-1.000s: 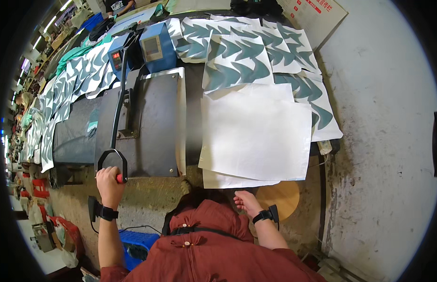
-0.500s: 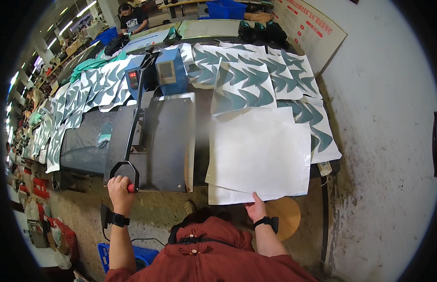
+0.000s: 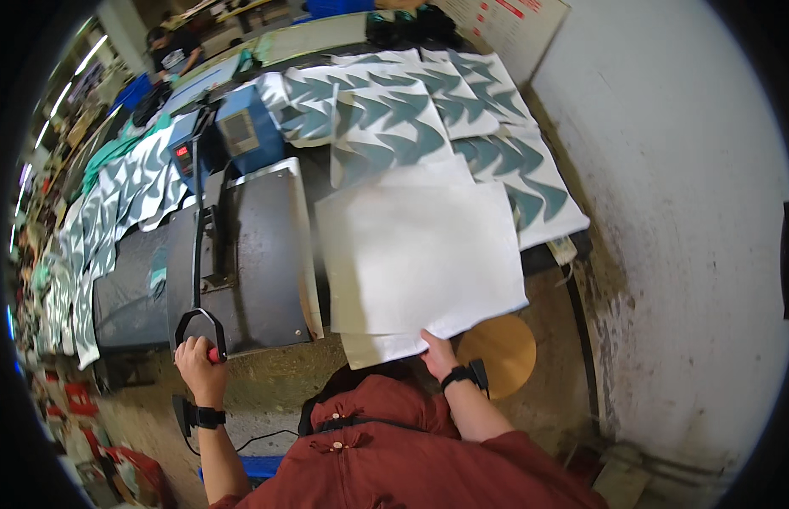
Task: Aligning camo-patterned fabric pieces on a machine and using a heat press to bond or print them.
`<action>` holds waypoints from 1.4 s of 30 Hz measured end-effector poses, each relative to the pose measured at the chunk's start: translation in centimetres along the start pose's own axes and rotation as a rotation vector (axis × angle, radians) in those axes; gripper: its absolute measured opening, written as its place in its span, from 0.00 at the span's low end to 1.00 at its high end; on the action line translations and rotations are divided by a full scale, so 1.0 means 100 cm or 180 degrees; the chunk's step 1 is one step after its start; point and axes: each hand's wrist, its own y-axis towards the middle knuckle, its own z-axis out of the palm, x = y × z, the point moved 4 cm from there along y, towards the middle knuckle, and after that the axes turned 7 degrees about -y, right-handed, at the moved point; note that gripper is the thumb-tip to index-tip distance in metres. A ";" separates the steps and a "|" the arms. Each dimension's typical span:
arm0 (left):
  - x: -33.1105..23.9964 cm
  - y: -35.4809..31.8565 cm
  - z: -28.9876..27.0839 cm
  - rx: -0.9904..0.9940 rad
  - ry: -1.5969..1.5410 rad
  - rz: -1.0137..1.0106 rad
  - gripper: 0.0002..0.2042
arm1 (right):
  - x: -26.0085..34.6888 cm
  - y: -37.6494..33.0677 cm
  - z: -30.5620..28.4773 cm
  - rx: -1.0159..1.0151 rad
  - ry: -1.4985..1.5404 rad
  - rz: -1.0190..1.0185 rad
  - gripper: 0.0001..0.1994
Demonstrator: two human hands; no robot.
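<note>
My left hand [image 3: 199,365] is closed round the red grip [image 3: 214,355] of a long black lever [image 3: 197,246]. That lever belongs to a heat press with a dark flat plate [image 3: 271,246] and a blue control box [image 3: 246,127]. To its right, my right hand [image 3: 437,352] pinches the near edge of a white sheet [image 3: 420,263], thumb on top, the other fingers hidden beneath. Another white sheet shows below it along the near edge. Just behind lies a white sheet printed with grey-green wavy shapes [image 3: 390,127].
More printed sheets cover the table's far right [image 3: 530,182] and left [image 3: 140,204]. Close on the right stands a white wall [image 3: 666,212]. A round wooden stool [image 3: 500,356] sits below the table edge. At the far left a person [image 3: 175,55] works.
The view has turned, so the table appears tilted and shifted left. My left hand keeps the grip; my right thumb now lies over the sheet's edge.
</note>
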 end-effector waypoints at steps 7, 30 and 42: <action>0.006 0.000 0.003 0.0170 0.0045 0.0047 0.07 | 0.012 -0.015 0.053 -0.1161 -0.3540 -0.1266 0.19; -0.006 0.002 -0.010 0.0431 -0.0217 -0.0016 0.10 | -0.015 -0.006 0.018 -0.0990 -0.2562 -0.1150 0.18; -0.032 0.018 -0.049 0.1256 -0.1610 -0.0969 0.22 | 0.147 -0.017 -0.107 -0.0720 -0.1952 -0.0415 0.14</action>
